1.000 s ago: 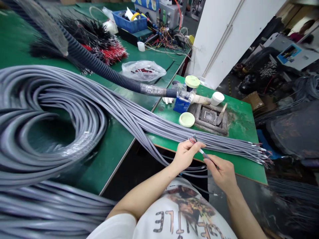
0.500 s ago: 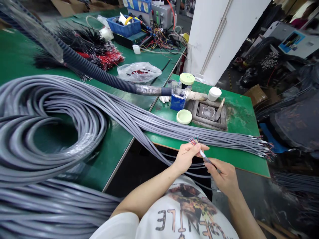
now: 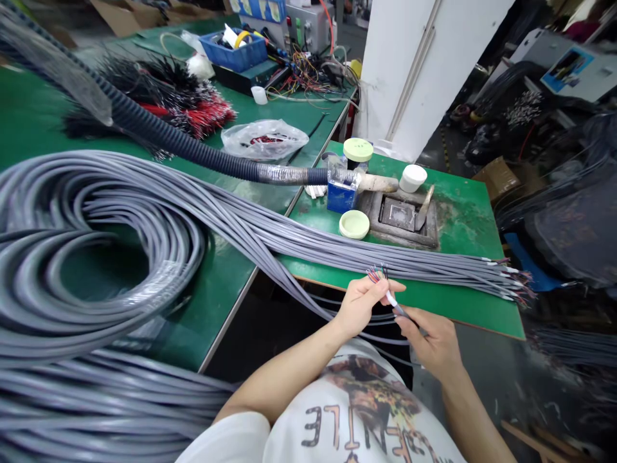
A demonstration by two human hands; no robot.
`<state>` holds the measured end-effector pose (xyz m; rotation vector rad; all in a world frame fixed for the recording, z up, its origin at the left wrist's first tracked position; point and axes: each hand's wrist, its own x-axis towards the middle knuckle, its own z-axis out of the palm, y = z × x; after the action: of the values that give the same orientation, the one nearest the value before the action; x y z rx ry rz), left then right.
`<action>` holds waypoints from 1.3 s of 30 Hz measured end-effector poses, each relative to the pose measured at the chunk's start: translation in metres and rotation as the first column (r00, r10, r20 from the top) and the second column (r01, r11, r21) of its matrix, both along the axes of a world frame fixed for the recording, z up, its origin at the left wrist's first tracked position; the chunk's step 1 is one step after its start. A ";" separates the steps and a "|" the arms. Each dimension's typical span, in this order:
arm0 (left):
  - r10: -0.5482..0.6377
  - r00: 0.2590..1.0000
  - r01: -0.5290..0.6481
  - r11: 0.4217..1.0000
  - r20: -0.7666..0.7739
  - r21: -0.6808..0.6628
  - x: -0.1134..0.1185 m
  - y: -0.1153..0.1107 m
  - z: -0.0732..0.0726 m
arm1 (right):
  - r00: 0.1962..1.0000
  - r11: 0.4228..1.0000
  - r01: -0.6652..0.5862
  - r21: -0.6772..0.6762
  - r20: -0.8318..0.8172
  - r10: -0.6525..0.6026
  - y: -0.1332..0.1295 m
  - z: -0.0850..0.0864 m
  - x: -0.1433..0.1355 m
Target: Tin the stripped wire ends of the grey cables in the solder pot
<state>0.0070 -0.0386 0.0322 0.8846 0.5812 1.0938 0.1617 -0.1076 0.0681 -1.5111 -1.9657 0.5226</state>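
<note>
My left hand [image 3: 361, 303] pinches the coloured thin wires [image 3: 376, 275] fanned out at the end of one grey cable, just above its white section. Close by on the right, my right hand [image 3: 432, 337] grips the same grey cable [image 3: 400, 310] below that white section. Both hands are over the front edge of the green board. Just beyond them a long bundle of grey cables [image 3: 337, 252] lies across the board, its stripped ends at the right. At the left the bundle runs into a large coil [image 3: 166, 283].
Behind the bundle are a soldering pot [image 3: 399, 213] with a scraper [image 3: 424, 209], a blue box [image 3: 341, 197], a pale green dish [image 3: 354, 224] and a white cup [image 3: 413, 178]. A ribbed hose [image 3: 202, 153] crosses above the table. A white pillar [image 3: 385, 71] stands behind.
The camera view has shifted slightly, so the background sits a little further left. Both hands keep nearly the same position and hold on the cable.
</note>
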 end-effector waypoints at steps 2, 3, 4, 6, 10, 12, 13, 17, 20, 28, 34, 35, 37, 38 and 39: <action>0.001 1.000 -0.001 1.000 0.015 -0.012 0.000 0.000 0.000 | 1.000 1.000 -0.003 0.003 -0.007 0.003 0.000 0.000 0.000; -0.001 1.000 0.001 1.000 0.018 -0.021 0.001 0.000 0.000 | 1.000 1.000 -0.003 0.003 -0.009 0.003 0.000 0.000 0.000; -0.003 1.000 0.004 1.000 0.018 -0.029 0.001 0.001 0.000 | 1.000 1.000 0.000 0.002 -0.012 0.000 0.000 0.000 0.000; -0.012 1.000 0.012 0.999 0.010 -0.042 0.003 0.001 -0.001 | 1.000 1.000 0.007 -0.008 -0.021 -0.007 0.000 0.001 -0.001; -0.048 0.998 0.047 0.998 -0.034 -0.042 0.007 0.001 -0.004 | 0.998 0.997 0.029 -0.077 -0.051 -0.033 -0.005 0.001 -0.001; -0.110 0.989 0.110 0.994 -0.099 -0.004 0.007 0.001 -0.003 | 0.997 0.988 0.049 -0.147 -0.057 -0.058 -0.014 -0.004 0.006; -0.147 0.978 0.153 0.988 -0.147 0.030 0.006 0.001 -0.003 | 0.996 0.979 0.061 -0.195 -0.054 -0.073 -0.020 -0.009 0.013; -0.105 0.895 0.243 0.930 -0.433 0.276 -0.001 0.006 -0.003 | 0.964 0.878 0.255 -0.405 0.175 -0.200 -0.062 -0.040 0.057; 0.215 0.796 0.200 0.789 -0.566 0.580 0.000 0.016 -0.008 | 0.819 0.692 0.503 -0.518 0.542 -0.188 -0.098 -0.063 0.086; 0.640 0.322 0.517 0.498 -0.698 0.696 0.047 0.040 -0.018 | 0.987 0.722 0.100 -0.684 -0.021 -0.156 -0.088 -0.062 0.047; 0.493 0.485 0.489 0.532 -0.723 0.691 0.047 0.041 0.011 | 0.468 0.784 -0.246 -0.570 -0.778 -0.418 -0.025 -0.059 0.028; 0.443 0.542 0.448 0.567 -0.714 0.691 0.044 0.039 0.018 | 0.336 0.836 -0.196 -0.512 -0.836 -0.434 -0.012 -0.053 0.034; 0.373 0.626 0.372 0.628 -0.684 0.683 0.035 0.033 0.029 | 0.135 0.918 0.038 -0.395 -0.908 -0.396 0.010 -0.035 0.052; 0.353 0.657 0.340 0.650 -0.666 0.680 0.031 0.030 0.032 | 0.073 0.922 0.173 -0.346 -0.929 -0.362 0.018 -0.024 0.061; 0.329 0.682 0.326 0.662 -0.653 0.675 0.026 0.027 0.034 | 0.050 0.912 0.277 -0.304 -0.943 -0.330 0.024 -0.014 0.070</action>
<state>0.0334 -0.0117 0.0663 2.1603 0.7909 0.9332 0.2316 -0.0838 0.0546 -0.9767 -0.4769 1.0301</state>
